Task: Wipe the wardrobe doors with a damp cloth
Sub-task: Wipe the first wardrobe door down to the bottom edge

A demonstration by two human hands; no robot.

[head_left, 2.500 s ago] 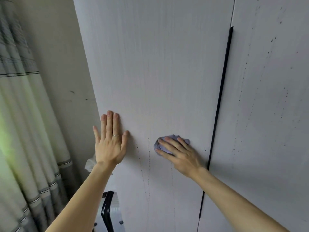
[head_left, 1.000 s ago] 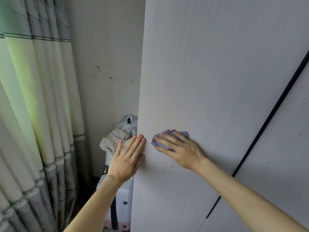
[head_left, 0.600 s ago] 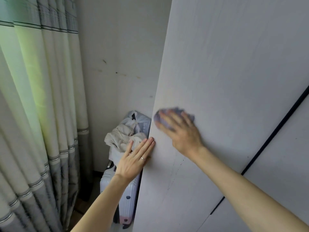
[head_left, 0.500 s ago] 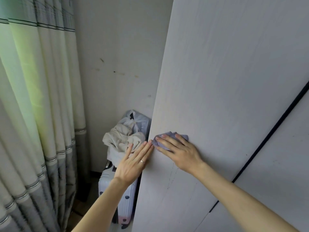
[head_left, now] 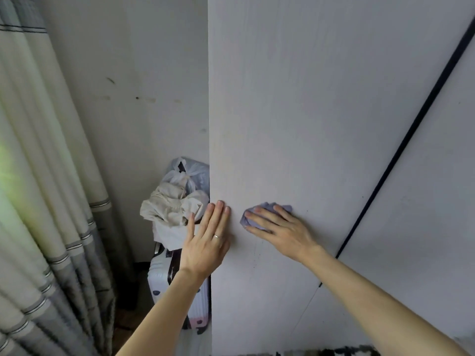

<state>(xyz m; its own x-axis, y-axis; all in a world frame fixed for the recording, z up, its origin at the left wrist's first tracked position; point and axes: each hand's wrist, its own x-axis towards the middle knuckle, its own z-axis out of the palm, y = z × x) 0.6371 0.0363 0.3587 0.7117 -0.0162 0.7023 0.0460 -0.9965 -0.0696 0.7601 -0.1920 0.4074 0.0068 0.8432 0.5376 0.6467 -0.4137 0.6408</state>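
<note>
Nearest, the left hand point(head_left: 205, 242) lies flat on the left edge of the wardrobe door point(head_left: 295, 111), its fingers point(head_left: 219, 214) straight and pressed together, a ring point(head_left: 216, 236) on one, the thumb apart and past the edge. Just right of it on the same door, the right hand point(head_left: 280, 232) presses a crumpled lilac cloth point(head_left: 267, 206) against the panel with fingers spread over it. A black strip point(head_left: 401, 150) bounds the door's right side, with a second door point(head_left: 437, 201) beyond it. Left of the door's edge and farther back stands a white suitcase point(head_left: 159, 276) carrying a beige fabric bundle point(head_left: 169, 209) and a knotted plastic bag point(head_left: 190, 173), against a marked wall point(head_left: 128, 73). A striped curtain point(head_left: 38, 176) hangs farthest left of the door.
</note>
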